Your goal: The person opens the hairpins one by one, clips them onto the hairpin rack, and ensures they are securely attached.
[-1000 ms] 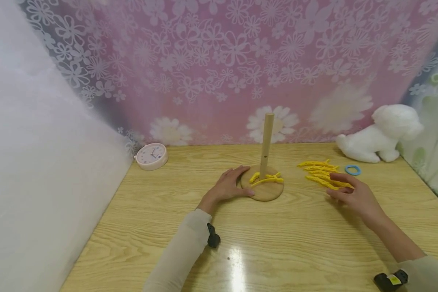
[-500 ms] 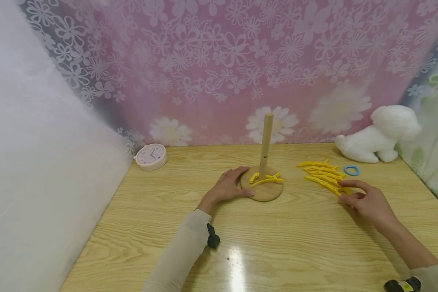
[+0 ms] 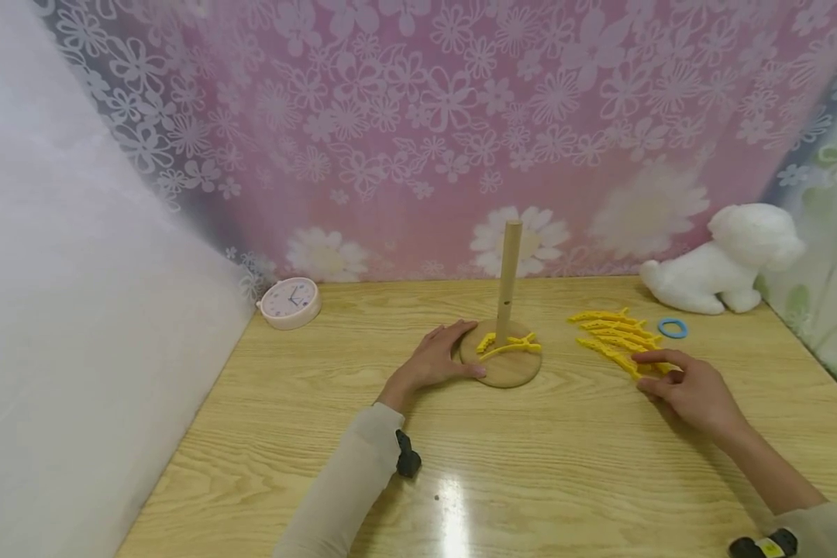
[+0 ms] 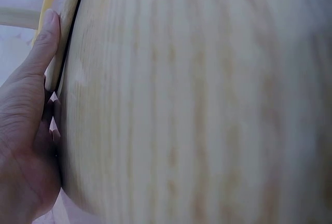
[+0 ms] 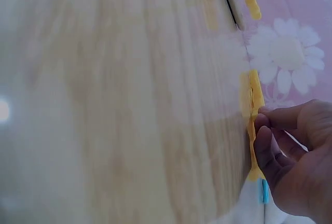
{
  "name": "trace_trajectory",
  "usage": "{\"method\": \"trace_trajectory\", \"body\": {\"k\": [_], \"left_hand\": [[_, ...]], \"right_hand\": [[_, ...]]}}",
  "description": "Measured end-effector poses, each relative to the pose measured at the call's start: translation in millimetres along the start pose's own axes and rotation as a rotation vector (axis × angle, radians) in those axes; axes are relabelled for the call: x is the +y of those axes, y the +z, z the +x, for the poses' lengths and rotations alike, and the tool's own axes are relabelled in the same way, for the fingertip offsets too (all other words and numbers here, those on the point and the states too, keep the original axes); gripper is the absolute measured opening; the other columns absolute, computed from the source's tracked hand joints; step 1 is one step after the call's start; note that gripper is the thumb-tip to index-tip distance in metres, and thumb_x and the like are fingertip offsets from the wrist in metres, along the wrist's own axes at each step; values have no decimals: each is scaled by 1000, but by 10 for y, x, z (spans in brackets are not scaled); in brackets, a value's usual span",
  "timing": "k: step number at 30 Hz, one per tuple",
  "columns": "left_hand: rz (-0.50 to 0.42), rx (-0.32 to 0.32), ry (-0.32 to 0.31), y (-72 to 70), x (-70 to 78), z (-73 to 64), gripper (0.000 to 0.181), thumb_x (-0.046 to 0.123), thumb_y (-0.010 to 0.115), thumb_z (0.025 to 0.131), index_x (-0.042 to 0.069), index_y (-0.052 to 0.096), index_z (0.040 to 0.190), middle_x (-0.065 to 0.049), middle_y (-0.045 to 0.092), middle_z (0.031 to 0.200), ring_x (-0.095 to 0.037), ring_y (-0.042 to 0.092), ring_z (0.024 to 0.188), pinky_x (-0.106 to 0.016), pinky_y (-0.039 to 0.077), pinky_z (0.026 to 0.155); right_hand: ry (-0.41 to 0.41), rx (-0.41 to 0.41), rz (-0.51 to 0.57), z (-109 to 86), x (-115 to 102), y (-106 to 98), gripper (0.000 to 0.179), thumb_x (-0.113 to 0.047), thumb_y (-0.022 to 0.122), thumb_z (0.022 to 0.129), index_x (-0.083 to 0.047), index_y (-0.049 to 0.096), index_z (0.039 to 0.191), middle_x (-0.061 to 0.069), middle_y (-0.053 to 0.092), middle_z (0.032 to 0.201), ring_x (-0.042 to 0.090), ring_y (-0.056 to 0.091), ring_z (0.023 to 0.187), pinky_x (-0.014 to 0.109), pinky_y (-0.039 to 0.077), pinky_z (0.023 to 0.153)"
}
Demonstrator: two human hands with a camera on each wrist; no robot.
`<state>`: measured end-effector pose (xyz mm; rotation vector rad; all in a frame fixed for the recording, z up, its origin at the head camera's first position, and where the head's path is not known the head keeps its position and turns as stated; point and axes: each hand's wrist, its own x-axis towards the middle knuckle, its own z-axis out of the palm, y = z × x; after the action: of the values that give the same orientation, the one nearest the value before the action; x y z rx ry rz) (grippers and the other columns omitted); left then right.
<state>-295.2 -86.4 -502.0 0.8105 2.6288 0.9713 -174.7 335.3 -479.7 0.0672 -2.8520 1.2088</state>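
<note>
Okay, pick-up step, looks like: left hand (image 3: 434, 361) curled round one side of the wooden base (image 3: 511, 377), right hand (image 3: 699, 397) pinching the nearest yellow strip (image 3: 610, 354), right of the base. Lifting probably calls for a snug pinch.

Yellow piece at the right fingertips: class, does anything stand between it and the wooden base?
Nothing visible does. In the head view only tabletop shows between the yellow piece at the right hand and the wooden base. The left hand grips the base's opposite edge and the blue ring lies farther right, off that path.
</note>
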Motion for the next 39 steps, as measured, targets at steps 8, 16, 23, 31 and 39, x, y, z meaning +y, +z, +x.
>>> {"method": "trace_trajectory", "body": {"k": [8, 16, 23, 31, 39], "left_hand": [[6, -5, -5, 12, 17, -3, 96, 59, 77, 88, 31, 29, 166, 1, 26, 172, -26, 12, 161, -47, 8, 130], [9, -6, -19, 10, 34, -6, 96, 60, 78, 87, 33, 29, 165, 2, 25, 172, -26, 11, 161, -49, 10, 130], [26, -2, -5, -1, 54, -4, 95, 59, 77, 88, 30, 30, 165, 1, 27, 171, -25, 13, 160, -46, 9, 130], [34, -3, -11, -8, 63, -3, 94, 58, 77, 89, 29, 31, 165, 0, 27, 171, -26, 13, 160, -46, 8, 130], [28, -6, -15, -12, 46, -3, 94, 58, 77, 89, 29, 30, 165, 0, 25, 172, -26, 12, 161, -47, 9, 130]], "right_hand": [[-17, -23, 66, -1, -40, 47, 45, -18, 72, 100, -2, 60, 140, 7, 72, 71, 14, 52, 49, 28, 43, 44], [-20, -34, 35, 26, -9, 91, 59, -23, 78, 96, 2, 55, 144, 29, 63, 131, 4, 62, 69, 24, 51, 55], [-69, -18, -86, 53, -13, 81, 51, -22, 80, 94, 3, 64, 135, 33, 56, 136, 0, 56, 81, 20, 48, 65], [-23, -10, 8, 14, -85, 88, 42, -18, 67, 103, 2, 56, 138, 22, 68, 101, 11, 56, 59, 28, 46, 50], [-52, 44, 167, 6, -96, 116, 41, -6, 58, 106, 2, 52, 146, 20, 58, 122, 19, 59, 54, 32, 49, 42]]}}
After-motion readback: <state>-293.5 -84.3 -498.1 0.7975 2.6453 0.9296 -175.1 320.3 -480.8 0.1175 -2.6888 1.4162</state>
